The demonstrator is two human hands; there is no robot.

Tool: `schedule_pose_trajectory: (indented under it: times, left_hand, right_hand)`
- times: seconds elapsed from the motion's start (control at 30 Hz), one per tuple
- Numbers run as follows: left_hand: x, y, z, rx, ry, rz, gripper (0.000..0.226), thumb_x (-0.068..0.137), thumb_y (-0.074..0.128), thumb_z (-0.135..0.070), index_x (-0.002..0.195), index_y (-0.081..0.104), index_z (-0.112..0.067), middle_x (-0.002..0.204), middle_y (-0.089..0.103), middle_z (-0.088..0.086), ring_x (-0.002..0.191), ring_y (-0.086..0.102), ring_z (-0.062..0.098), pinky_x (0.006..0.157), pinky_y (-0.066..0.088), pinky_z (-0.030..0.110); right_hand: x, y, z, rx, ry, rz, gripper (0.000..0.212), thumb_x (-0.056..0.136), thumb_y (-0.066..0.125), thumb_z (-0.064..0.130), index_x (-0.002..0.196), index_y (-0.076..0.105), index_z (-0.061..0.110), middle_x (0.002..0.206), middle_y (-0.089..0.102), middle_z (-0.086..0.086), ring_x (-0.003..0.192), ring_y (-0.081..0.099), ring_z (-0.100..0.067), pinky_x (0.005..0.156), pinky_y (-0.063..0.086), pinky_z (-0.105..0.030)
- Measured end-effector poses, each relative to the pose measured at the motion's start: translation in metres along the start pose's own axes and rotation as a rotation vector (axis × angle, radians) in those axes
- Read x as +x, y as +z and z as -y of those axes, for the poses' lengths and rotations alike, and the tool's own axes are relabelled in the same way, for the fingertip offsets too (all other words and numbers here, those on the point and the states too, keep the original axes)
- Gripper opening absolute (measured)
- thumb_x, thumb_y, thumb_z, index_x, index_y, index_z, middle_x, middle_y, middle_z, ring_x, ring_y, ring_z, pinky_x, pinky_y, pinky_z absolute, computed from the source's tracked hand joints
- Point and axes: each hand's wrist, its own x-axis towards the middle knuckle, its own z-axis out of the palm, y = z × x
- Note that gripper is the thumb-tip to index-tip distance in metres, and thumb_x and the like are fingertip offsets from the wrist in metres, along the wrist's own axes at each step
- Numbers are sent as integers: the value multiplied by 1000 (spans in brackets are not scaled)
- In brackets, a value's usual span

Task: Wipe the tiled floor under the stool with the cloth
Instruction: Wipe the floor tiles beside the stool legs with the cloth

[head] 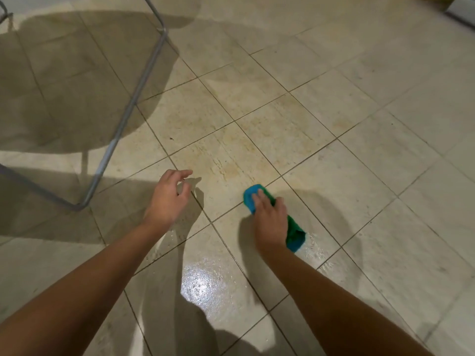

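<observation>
The cloth (293, 231), blue and green, lies bunched on the tiled floor (334, 111), off to the right of the grey metal stool (128, 111), pinned under the right hand (270, 222), whose fingers curl over its blue end. The left hand (168, 196) hangs slack between cloth and stool, holding nothing. A wet patch (203, 281) shines on the tiles nearer the person.
</observation>
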Motion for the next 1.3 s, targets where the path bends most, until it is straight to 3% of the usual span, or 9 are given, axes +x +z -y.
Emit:
schedule_pose_trajectory:
  times: [0.17,0.33,0.5,0.6,0.77,0.9,0.97,1.17,1.3]
  left_hand:
    - [3,12,-10,-34,13,1,32,93,42,-11,122,55,-14,124,53,5,101,48,13,90,36,24]
    - [6,20,-15,-24,31,20,31,93,42,-14,121,56,-17,124,53,2,98,45,9,89,38,27]
    - [8,17,-15,-13,40,24,31,94,43,-14,122,55,-15,125,52,5,98,45,9,89,37,25]
    - [9,18,-15,-14,40,22,31,93,43,-15,122,55,-15,124,53,4,97,45,9,86,36,24]
    - [14,26,-18,-36,27,12,31,93,44,-14,121,56,-15,124,53,4,95,46,9,86,38,26]
    - [14,32,-25,-53,43,48,31,93,43,-15,121,56,-15,125,52,3,100,44,8,88,37,24]
    - [14,34,-28,-60,55,67,31,94,42,-15,122,55,-15,126,52,2,101,43,7,87,36,22]
    - [16,31,-30,-70,76,60,31,94,43,-15,122,56,-16,124,53,0,103,48,9,87,35,21]
    - [19,25,-26,-74,67,44,31,93,43,-14,121,57,-16,123,54,3,106,48,11,90,36,23]
  right_hand:
    - [-13,7,-18,114,-248,-193,56,55,83,7,108,67,15,112,68,2,80,52,-20,66,53,-29]
    - [-20,6,-86,-2,-242,-146,61,61,84,11,117,62,18,120,64,4,82,51,-20,70,52,-30]
    - [14,-12,-113,65,140,-82,54,92,45,6,142,30,21,147,34,5,101,39,-23,91,35,-33]
    - [37,-16,-88,-14,269,-59,58,88,49,3,140,27,16,147,30,0,110,35,-24,97,32,-33]
    - [30,0,-36,5,-17,-71,58,91,45,3,143,23,16,151,25,1,112,39,-22,97,32,-33]
    - [-5,7,-54,107,-222,-140,49,76,68,8,123,57,17,127,59,4,92,50,-23,83,49,-34]
    - [-13,11,-84,49,-242,-137,50,74,70,11,122,58,19,124,61,5,87,55,-22,80,51,-35]
    - [13,-11,-126,87,164,-76,47,96,37,10,142,31,23,148,32,6,103,38,-22,92,33,-32]
    - [44,-23,-91,22,365,-11,50,92,42,7,139,29,15,143,33,-3,115,34,-26,98,32,-34]
